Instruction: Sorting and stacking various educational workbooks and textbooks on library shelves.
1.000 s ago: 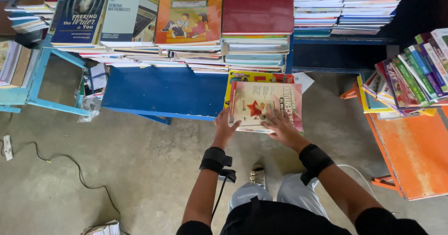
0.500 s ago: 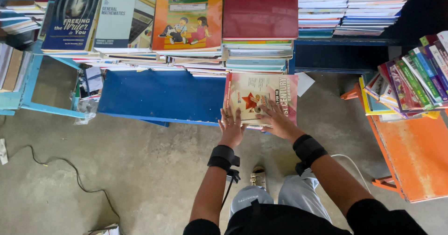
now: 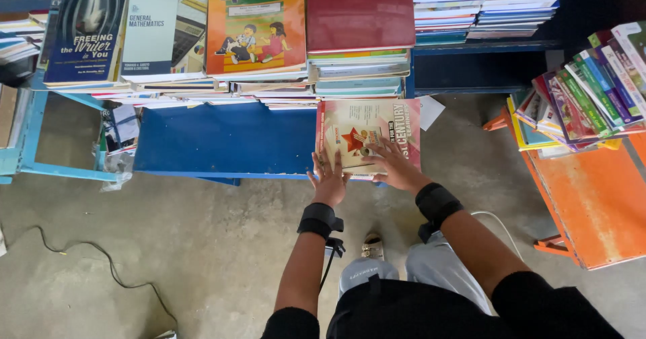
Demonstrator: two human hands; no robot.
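Two hands flat on a pink book with a red star (image 3: 367, 136), fingers spread, not gripping: left hand (image 3: 330, 181) at its near left corner, right hand (image 3: 393, 164) on the near cover. Book on the blue table (image 3: 222, 140), near edge, just below stacked books (image 3: 360, 49). Orange shelf (image 3: 592, 197) at right.

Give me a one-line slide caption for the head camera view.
Both hands press a pink star-cover book flat on a blue table.

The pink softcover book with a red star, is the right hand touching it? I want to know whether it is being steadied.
Touching. The head view shows the right hand lying flat on the pink star-printed book's cover, fingers spread.
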